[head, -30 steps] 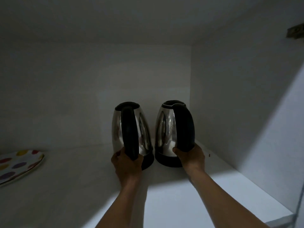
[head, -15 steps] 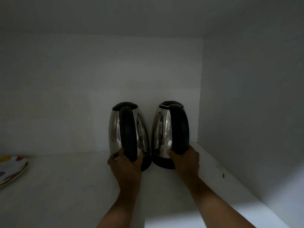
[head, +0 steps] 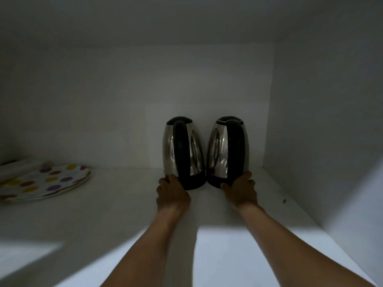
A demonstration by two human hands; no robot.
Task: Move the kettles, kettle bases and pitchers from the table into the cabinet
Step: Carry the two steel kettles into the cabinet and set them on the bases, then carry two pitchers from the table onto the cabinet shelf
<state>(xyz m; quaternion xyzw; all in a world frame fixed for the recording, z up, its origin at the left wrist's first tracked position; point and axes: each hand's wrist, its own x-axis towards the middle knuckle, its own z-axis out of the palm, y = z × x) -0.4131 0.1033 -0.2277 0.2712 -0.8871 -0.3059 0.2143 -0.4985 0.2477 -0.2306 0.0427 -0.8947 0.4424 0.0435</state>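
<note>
Two steel kettles with black handles and black bottoms stand upright side by side deep inside the dim white cabinet, handles facing me. The left kettle (head: 169,146) and the right kettle (head: 217,150) nearly touch and sit near the back wall. My left hand (head: 172,195) holds the left kettle low down at the foot of its handle. My right hand (head: 241,191) wraps the lower end of the right kettle's handle. Both kettles rest on the cabinet shelf (head: 124,208).
A white plate with coloured dots (head: 45,181) lies on the shelf at the far left. The cabinet's right wall (head: 321,131) stands close to the right kettle. A small dark speck (head: 285,201) marks the shelf by that wall.
Both kettles have slid further back toward the rear wall with my hands on them. My hands have dropped lower on the handles, and the view has swung left, showing more of the plate.
</note>
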